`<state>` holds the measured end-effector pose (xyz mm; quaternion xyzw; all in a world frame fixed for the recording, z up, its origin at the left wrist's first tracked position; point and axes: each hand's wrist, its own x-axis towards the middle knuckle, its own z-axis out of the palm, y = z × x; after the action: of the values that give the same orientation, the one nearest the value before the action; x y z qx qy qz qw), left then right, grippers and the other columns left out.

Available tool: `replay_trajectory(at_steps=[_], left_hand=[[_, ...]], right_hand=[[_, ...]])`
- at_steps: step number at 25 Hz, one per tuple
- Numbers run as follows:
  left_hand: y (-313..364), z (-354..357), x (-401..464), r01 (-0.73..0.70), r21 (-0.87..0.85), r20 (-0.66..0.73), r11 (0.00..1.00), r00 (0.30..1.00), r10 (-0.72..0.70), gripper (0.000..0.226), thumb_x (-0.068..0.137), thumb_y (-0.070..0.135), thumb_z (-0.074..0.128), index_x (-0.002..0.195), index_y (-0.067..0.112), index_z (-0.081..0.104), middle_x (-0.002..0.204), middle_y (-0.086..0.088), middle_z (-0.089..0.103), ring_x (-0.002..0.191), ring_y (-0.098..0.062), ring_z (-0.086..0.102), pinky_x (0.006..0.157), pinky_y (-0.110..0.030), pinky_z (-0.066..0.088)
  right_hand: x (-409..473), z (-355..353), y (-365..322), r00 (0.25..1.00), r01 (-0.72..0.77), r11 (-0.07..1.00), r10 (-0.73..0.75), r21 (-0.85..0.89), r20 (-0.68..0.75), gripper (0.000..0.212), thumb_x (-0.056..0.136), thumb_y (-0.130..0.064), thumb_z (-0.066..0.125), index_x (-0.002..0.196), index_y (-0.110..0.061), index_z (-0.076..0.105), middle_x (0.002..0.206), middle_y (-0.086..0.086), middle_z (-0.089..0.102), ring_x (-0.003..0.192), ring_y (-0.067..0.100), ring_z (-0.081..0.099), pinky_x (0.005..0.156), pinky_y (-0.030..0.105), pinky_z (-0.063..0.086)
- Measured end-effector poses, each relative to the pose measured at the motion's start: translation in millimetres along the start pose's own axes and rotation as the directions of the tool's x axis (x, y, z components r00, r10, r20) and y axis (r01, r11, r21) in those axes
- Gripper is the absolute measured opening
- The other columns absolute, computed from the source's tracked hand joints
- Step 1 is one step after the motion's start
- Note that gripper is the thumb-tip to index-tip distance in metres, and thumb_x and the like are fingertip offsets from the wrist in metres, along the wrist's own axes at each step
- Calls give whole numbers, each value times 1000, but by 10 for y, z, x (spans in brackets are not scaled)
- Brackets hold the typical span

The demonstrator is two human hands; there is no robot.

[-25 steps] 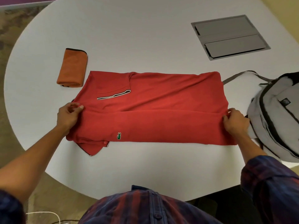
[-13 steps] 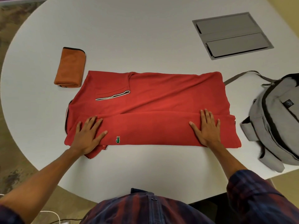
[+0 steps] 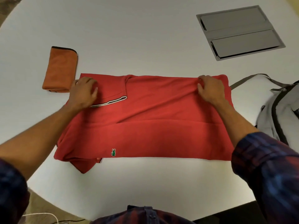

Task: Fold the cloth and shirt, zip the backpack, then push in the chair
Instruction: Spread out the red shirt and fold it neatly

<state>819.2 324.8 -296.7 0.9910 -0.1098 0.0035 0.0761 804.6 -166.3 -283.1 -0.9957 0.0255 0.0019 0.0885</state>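
Note:
A red polo shirt lies across the white table, its near edge folded over into a band with a small green logo. My left hand pinches the shirt's far left edge by the striped sleeve cuff. My right hand pinches the far right edge, and the fabric puckers under the fingers. An orange cloth, folded into a small rectangle, rests just left of my left hand. A grey backpack lies at the right edge, partly cut off; its zip cannot be made out.
A grey metal hatch is set into the table at the far right. The backpack's strap trails toward the shirt's far right corner. A white cable lies on the floor at the lower left. No chair is in view.
Both hands lifted off the near folded band, where they pressed flat, and moved to the shirt's far edge, now pinching it. The view has moved closer to the table.

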Motion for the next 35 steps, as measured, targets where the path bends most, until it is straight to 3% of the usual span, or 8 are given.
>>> replay_trajectory(at_steps=[4, 9, 15, 19, 22, 29, 32, 35], left_hand=[[-47, 53, 512, 24, 124, 250, 992, 967, -55, 60, 82, 8, 56, 140, 8, 40, 143, -17, 42, 136, -32, 34, 110, -53, 22], [-86, 130, 766, 3, 232, 421, 973, 901, -103, 67, 78, 10, 61, 141, 10, 37, 139, -19, 43, 133, -33, 37, 112, -51, 15], [-77, -119, 776, 6, 190, 329, 982, 942, -69, 25, 70, 6, 63, 96, 5, 61, 100, -18, 59, 93, -38, 57, 76, -43, 45], [-68, -377, 385, -60, 7, 35, 998, 998, 60, 21, 66, -3, 62, 85, 1, 55, 86, -20, 56, 77, -39, 53, 60, -40, 38], [-105, -470, -44, -116, 17, -85, 993, 990, 117, 26, 60, -8, 64, 79, 3, 51, 77, -18, 53, 70, -36, 50, 58, -38, 30], [-296, -110, -807, -266, 161, 238, 950, 945, 225, 45, 44, 0, 79, 85, 4, 61, 86, -14, 61, 73, -35, 60, 63, -40, 44], [-311, -135, -838, -287, 145, 336, 947, 915, 225, 38, 52, 16, 73, 87, 9, 60, 89, -9, 60, 77, -33, 61, 68, -39, 43], [-303, -163, -814, -237, 110, 340, 965, 921, 187, 54, 70, 50, 50, 109, 13, 59, 109, -8, 59, 97, -29, 59, 82, -41, 41]], right_hand=[[449, 40, 130, 969, 17, 987, 23, -159, 246, 51, 88, -13, 48, 139, -11, 46, 140, 15, 51, 129, 34, 45, 109, 50, 26], [648, 84, 279, 922, 136, 947, -14, -291, 386, 52, 80, -22, 58, 130, -12, 50, 118, 15, 60, 119, 32, 52, 115, 58, -2], [594, -122, 323, 895, 253, 909, -89, -331, 438, 8, 80, -17, 62, 85, -11, 61, 93, 12, 66, 90, 33, 62, 112, 49, 24], [286, -406, 475, 942, 313, 902, -254, -299, 220, 14, 81, -12, 63, 79, -11, 49, 75, 12, 64, 70, 33, 61, 101, 48, 32], [-128, -477, 585, 938, 346, 869, -330, -353, 107, 19, 76, -9, 67, 80, -8, 49, 68, 15, 61, 54, 34, 56, 74, 43, 41], [-867, -134, 733, 923, 302, 906, -199, -296, 330, 31, 59, -2, 71, 79, -13, 49, 70, 9, 60, 56, 31, 58, 64, 35, 39], [-926, -103, 716, 917, 215, 935, -94, -283, 387, 27, 68, -22, 61, 93, -16, 52, 90, 3, 63, 75, 27, 60, 74, 34, 37], [-1015, -48, 697, 957, 167, 958, -101, -233, 272, 61, 75, -50, 45, 124, -16, 52, 124, 7, 57, 110, 27, 56, 89, 40, 37]])
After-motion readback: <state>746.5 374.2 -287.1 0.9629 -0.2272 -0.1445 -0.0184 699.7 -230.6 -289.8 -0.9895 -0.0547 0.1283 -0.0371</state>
